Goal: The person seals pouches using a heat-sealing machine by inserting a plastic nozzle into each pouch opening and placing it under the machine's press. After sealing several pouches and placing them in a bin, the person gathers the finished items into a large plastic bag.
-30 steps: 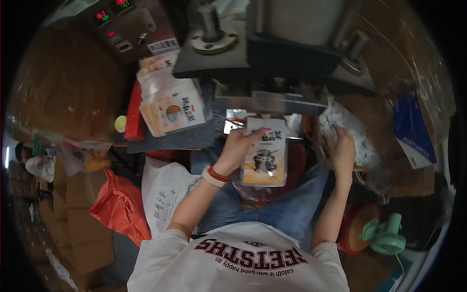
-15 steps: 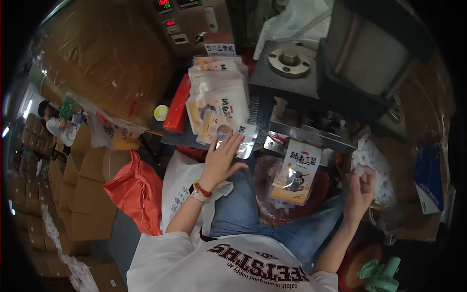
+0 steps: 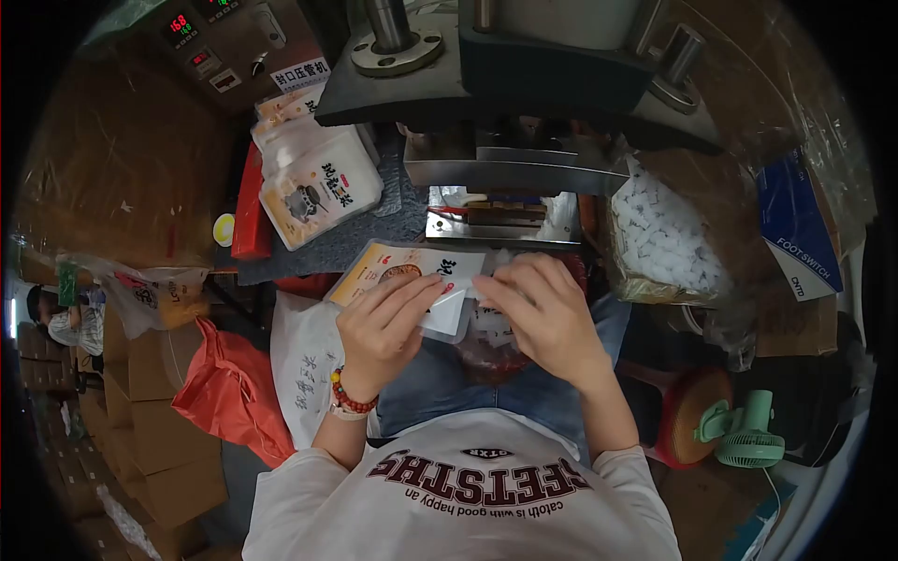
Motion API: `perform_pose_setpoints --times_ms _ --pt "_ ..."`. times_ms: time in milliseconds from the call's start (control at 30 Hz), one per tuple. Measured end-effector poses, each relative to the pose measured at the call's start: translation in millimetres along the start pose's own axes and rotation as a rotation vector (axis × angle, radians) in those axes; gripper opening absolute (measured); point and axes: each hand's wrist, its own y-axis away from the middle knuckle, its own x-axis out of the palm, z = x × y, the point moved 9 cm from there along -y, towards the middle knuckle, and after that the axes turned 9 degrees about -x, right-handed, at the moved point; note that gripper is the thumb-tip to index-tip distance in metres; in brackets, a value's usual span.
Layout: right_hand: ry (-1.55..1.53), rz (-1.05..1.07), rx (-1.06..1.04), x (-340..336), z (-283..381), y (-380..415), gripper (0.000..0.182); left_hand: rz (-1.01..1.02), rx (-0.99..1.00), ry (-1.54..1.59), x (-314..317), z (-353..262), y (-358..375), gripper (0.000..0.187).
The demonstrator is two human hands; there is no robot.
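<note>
My left hand (image 3: 382,327) is closed on a printed plastic pouch (image 3: 374,266), yellow and white with dark lettering, held above my lap. At the pouch's right end, the fingertips of my right hand (image 3: 544,323) pinch its edge. Whether a small part is also between those fingers is hidden. Beyond the pouch stands a press machine (image 3: 514,173) with a metal jaw. More printed pouches (image 3: 323,192) lie in an overlapping stack at the left. Below my hands a reddish basin (image 3: 494,366) in clear plastic is partly covered.
A clear bag of small white pieces (image 3: 664,234) stands right of the press. Beside it is a blue foot-switch box (image 3: 797,229). A red box (image 3: 251,206) borders the stack; a green fan (image 3: 751,435) is lower right. Another person (image 3: 67,318) is far left.
My right hand has come from beside the bag of white pieces to the pouch. My left hand has lifted a pouch off the stack toward my lap. The view has turned right.
</note>
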Motion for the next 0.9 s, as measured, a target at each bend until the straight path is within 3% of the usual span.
perform_pose_setpoints --times_ms 67,133,167,200,267,300,333,400,467,533,600,667,733,767,833,867,900 --pt "0.157 0.101 -0.085 -3 9 0 0.036 0.026 0.058 -0.025 6 -9 -2 0.043" --pt "0.202 0.075 -0.106 -9 3 1 0.041 0.121 -0.073 0.284 23 -3 -5 0.033" --pt "0.207 0.076 -0.102 -11 -1 2 0.041 0.125 -0.174 0.483 43 8 -3 0.019" --pt "0.150 -0.036 -0.011 -23 -12 3 0.043 0.124 -0.173 0.486 59 10 0 0.019" --pt "0.087 -0.213 0.139 -50 -30 13 0.041 0.483 -0.764 0.736 125 44 21 0.021" --pt "0.130 -0.274 0.185 -65 -42 23 0.040 0.502 -0.841 0.927 135 41 17 0.028" --pt "0.170 -0.333 0.236 -79 -52 35 0.038 0.500 -0.843 0.928 143 40 11 0.028" --pt "0.227 -0.378 0.331 -98 -70 44 0.030 0.415 -0.977 1.340 163 44 4 0.020" --pt "0.567 -0.251 0.556 -101 -105 60 0.023 0.401 -0.987 1.384 167 45 -10 0.023" --pt "0.585 -0.193 0.568 -75 -142 82 0.022 0.425 -1.079 1.444 174 46 -12 0.023" --pt "0.598 -0.143 0.559 -69 -162 86 0.021 0.419 -1.052 1.425 181 53 -12 0.024" --pt "0.416 -0.068 0.670 -57 -171 96 0.023 0.421 -1.012 1.328 176 56 -14 0.023" --pt "0.499 -0.070 0.553 -57 -160 82 0.024 0.424 -0.843 0.898 143 73 -25 0.025" --pt "0.496 -0.064 0.497 -58 -156 78 0.023 0.201 -0.746 0.675 125 108 -25 0.043" --pt "0.490 -0.060 0.453 -56 -153 79 0.023 -0.211 -0.478 -0.532 44 107 -43 0.064" --pt "0.524 -0.163 0.481 -65 -153 84 0.021 -0.209 -0.478 -0.533 39 125 -29 0.064" --pt "0.559 -0.266 0.503 -74 -152 88 0.020 -0.024 -0.411 -0.557 58 146 -9 0.069"
